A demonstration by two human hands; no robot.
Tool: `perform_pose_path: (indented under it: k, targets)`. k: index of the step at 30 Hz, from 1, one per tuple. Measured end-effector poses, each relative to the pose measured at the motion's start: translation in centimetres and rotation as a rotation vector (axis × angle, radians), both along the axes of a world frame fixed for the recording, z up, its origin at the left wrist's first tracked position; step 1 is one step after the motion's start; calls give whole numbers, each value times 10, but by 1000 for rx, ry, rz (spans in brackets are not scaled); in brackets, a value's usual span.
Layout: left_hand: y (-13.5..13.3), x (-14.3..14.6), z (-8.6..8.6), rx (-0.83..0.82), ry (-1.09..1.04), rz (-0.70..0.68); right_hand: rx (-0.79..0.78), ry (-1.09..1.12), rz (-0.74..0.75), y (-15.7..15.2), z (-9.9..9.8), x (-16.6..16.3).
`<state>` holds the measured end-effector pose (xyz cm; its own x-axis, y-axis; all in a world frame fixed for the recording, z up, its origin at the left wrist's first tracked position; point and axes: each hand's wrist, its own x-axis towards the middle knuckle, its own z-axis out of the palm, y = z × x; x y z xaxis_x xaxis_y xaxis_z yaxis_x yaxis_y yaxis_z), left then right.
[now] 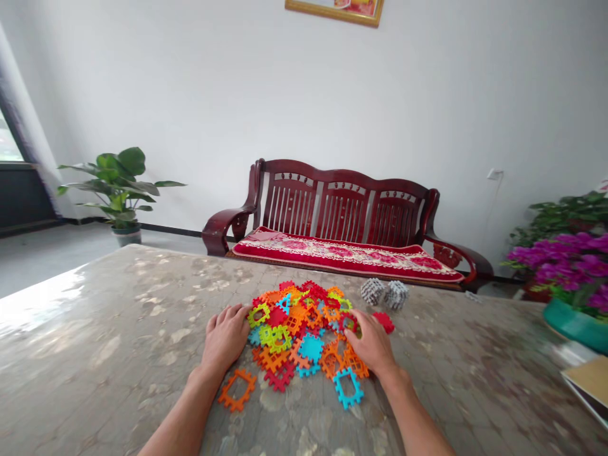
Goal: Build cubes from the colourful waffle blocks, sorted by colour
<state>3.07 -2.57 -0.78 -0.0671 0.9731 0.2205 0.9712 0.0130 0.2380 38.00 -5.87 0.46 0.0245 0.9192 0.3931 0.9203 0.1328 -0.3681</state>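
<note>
Fingers [236, 313] of the left hand [225, 335] lie loose and extended, grasping nothing, beside the left edge of a heap of interlocking plastic tiles [311, 348] on a patterned counter [142, 354]. The right hand [373, 342] cups the heap's right edge, thumb and forefinger apart; I cannot tell whether it grips a tile. Nearer than the heap lies an orange frame tile [231, 403]; beyond its right side, two knobbly grey balls [372, 291]; farther beyond, a wooden settee [344, 206].
</note>
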Motion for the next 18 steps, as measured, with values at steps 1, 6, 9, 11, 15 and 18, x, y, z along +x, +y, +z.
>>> perform_pose_path:
  k: [1, 6, 9, 11, 15, 18]
  targets:
    - [0, 0, 0, -1, 0, 0, -18, -2, 8, 0, 0, -1]
    - [0, 0, 1, -18, -2, 1, -58, 4, 45, -1, 0, -4]
    - [0, 0, 1, -13, -2, 3, -55, -6, 28, 0, -1, -5]
    - [0, 0, 2, -8, -3, -1, -37, -37, 10, 0, -1, -5]
    - [-1, 0, 3, -8, -8, -7, 60, -84, -98, -1, 3, 2]
    - [0, 0, 2, -6, -6, 1, 124, -78, -252, -1, 9, 17]
